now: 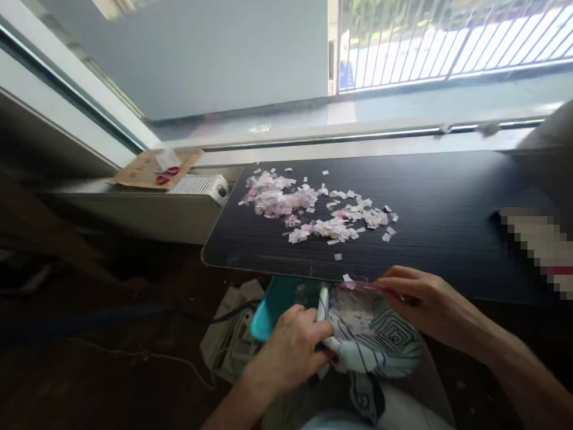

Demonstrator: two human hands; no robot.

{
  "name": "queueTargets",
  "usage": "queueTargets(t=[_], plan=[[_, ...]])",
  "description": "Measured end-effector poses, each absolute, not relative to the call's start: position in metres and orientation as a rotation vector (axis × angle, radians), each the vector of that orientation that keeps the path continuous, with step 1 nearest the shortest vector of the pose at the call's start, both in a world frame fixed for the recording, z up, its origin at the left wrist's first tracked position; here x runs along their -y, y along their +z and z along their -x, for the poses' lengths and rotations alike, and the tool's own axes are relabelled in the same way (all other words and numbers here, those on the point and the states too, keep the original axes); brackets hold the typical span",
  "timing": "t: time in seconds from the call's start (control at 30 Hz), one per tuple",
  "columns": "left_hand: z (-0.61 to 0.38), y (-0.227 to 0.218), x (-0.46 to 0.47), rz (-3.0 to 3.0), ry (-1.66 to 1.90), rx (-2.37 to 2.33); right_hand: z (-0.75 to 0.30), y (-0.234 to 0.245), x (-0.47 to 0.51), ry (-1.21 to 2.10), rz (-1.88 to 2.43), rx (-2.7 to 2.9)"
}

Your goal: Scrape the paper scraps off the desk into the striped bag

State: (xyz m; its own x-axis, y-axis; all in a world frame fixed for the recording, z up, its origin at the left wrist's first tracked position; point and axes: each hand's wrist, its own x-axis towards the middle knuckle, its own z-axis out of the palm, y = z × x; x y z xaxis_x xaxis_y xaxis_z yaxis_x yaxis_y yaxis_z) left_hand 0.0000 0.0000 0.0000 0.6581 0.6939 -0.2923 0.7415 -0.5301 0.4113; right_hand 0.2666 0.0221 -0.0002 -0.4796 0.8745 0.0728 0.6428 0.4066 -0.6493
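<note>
A dark ribbed table top [447,203] carries a spread of several small white and pink paper scraps [313,209]. Below its near edge, my left hand [293,349] is closed on the rim of a patterned cloth bag [380,346] that has paper bits inside. My right hand [421,298] sits at the table's front edge, fingers curled over a thin pink object [358,286] above the bag's mouth. A teal container [273,307] shows just behind the left hand.
A brown envelope with red scissors [156,170] lies on the sill at left, beside a white radiator [197,185]. Cables and a crumpled bag [228,340] lie on the floor. A window with railings runs behind the table. A blurred patch is at right.
</note>
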Motion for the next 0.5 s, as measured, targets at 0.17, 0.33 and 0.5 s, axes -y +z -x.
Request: queueTargets(t=[0.17,0.33,0.5], plan=[[0.000,-0.002,0.000,-2.395,-0.121,-1.123,-0.254,-0.007,-0.051,0.553,1.408,2.195],[0.001,-0.002,0.002,-2.406,-0.066,-1.125,-0.248,-0.007,-0.064,0.469,1.459,2.170],[0.003,-0.003,0.002,-2.376,-0.053,-1.133,-0.262,0.000,-0.031,0.548,1.393,2.283]])
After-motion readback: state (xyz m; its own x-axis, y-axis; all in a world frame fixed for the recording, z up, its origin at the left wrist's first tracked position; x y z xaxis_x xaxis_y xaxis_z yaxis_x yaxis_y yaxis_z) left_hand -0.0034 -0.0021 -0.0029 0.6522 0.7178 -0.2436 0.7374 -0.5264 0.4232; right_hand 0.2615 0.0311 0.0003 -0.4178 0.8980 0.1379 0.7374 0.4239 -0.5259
